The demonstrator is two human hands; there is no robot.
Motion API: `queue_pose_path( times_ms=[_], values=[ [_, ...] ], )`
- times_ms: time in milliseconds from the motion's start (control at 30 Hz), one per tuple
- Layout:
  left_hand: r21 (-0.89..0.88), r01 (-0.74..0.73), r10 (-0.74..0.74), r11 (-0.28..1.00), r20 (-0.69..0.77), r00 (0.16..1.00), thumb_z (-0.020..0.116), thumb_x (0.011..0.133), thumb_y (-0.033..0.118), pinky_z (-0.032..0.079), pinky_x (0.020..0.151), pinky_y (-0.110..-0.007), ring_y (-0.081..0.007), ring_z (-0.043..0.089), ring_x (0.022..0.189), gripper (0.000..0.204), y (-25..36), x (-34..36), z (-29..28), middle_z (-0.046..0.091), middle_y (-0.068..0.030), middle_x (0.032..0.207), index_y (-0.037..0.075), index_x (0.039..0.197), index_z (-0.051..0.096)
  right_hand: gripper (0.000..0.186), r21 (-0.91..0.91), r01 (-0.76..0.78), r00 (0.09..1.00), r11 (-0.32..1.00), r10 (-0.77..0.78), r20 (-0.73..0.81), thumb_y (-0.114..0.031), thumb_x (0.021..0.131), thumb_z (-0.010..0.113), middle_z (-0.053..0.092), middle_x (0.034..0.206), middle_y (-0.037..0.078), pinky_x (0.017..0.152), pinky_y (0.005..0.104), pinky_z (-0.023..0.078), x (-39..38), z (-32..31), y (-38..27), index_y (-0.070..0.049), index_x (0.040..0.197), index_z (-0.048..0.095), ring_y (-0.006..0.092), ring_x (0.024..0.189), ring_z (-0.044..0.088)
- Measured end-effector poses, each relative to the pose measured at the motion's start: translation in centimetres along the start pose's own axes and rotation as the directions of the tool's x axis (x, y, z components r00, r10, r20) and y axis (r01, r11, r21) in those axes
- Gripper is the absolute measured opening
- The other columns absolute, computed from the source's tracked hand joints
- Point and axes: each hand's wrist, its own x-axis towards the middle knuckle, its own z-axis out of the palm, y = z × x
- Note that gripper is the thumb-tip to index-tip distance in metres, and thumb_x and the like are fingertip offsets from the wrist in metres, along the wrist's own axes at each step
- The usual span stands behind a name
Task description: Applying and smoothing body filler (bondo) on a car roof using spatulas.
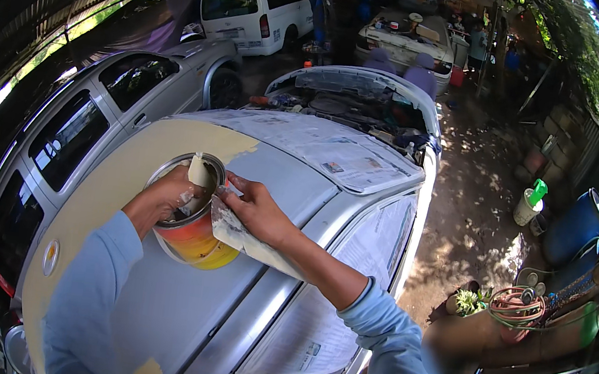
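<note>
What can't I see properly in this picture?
All in the head view:
- Most of the inside of the red-and-yellow can: the left hand covers it.
- What that hand grips: its own fingers hide it.
- The held end of the flat scraper: the right hand covers it.
- The far person: too small and shadowed.
</note>
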Motion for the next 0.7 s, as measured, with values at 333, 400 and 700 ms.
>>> queue_pose_path(
  times_ms=[333, 400, 700],
  values=[
    [0.136, 0.059, -0.083, 0.989, 0.173, 0.982, 0.061, 0.079, -0.003, 0.053, 0.074, -0.028, -0.0165, 0.067, 0.085, 0.035, 0.5, 0.0, 0.3, 0.068, -0.0124, 0.100, -0.004, 0.114, 0.061, 0.059, 0.035, 0.040, 0.999, 0.999, -0.040, 0.016, -0.025, 0.098, 0.052, 0.069, 0.085, 0.014, 0.069, 0.0257, 0.050, -0.2, -0.1, -0.2, 0.011, 0.142, 0.035, 0.0119, 0.073, 0.064],
    [0.157, 0.081, -0.112, 0.984, 0.202, 0.973, 0.062, 0.080, -0.002, 0.052, 0.074, -0.028, -0.0161, 0.066, 0.085, 0.034, 1.6, -0.7, 0.4, 0.068, -0.0120, 0.100, -0.003, 0.114, 0.062, 0.059, 0.015, 0.025, 1.000, 1.000, -0.025, 0.016, -0.025, 0.098, 0.052, 0.069, 0.085, 0.014, 0.069, 0.0258, 0.050, -0.3, -0.1, -0.5, 0.011, 0.142, 0.035, 0.0120, 0.073, 0.064],
    [0.467, 0.088, -0.247, 0.880, 0.292, 0.924, 0.066, 0.080, 0.009, 0.049, 0.084, -0.031, -0.0188, 0.061, 0.103, 0.052, 0.8, 0.9, -2.1, 0.062, -0.0131, 0.116, 0.002, 0.129, 0.051, 0.058, 0.025, 0.039, 0.999, 0.999, -0.039, 0.019, -0.027, 0.098, 0.055, 0.069, 0.093, 0.015, 0.071, 0.0257, 0.050, 0.2, 0.3, -0.1, 0.010, 0.140, 0.039, 0.0123, 0.078, 0.064]
  ],
)
